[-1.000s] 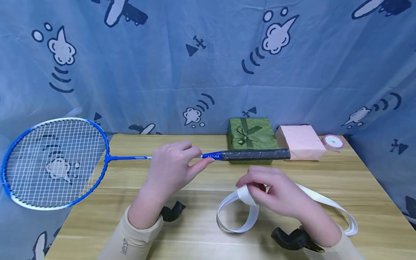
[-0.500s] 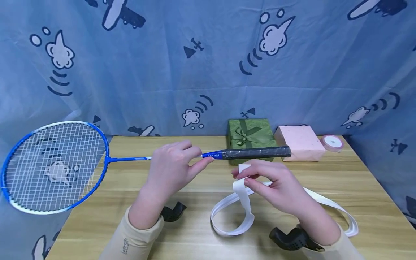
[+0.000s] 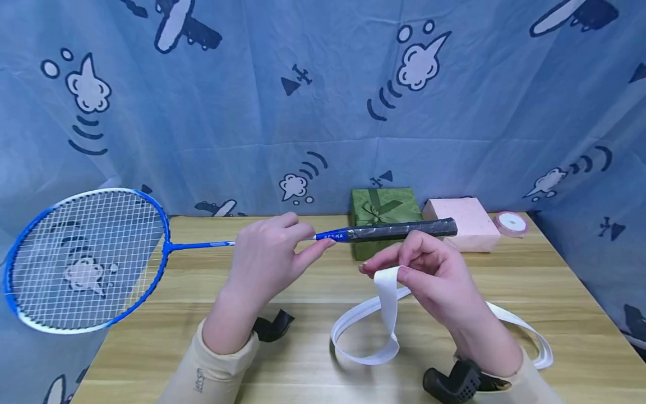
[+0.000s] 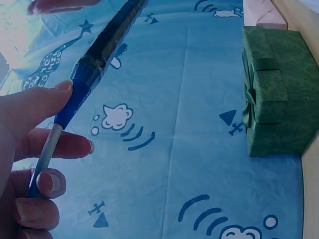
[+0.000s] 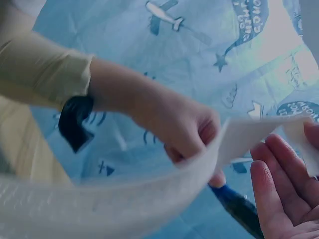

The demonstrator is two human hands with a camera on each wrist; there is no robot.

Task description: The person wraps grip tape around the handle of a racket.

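Observation:
My left hand [image 3: 270, 255] pinches the shaft of a blue badminton racket [image 3: 86, 258] just ahead of its black-wrapped handle [image 3: 404, 230], holding it level above the table; the shaft [image 4: 50, 144] runs through my fingers in the left wrist view. Just under the handle, my right hand [image 3: 429, 275] pinches one end of a long white tape strip [image 3: 388, 308]. The strip loops down onto the table and trails off to the right. The right wrist view shows the strip [image 5: 149, 199] blurred across the front and the left hand [image 5: 184, 124] beyond it.
A green gift box with a bow [image 3: 384, 209], a pink box [image 3: 461, 221] and a pink ribbon spool [image 3: 510, 223] stand along the back of the wooden table [image 3: 530, 280]. A blue patterned curtain hangs behind. The racket head overhangs the table's left edge.
My right hand has lifted the end of the white strip up from the table toward the handle. The racket and left hand have barely moved.

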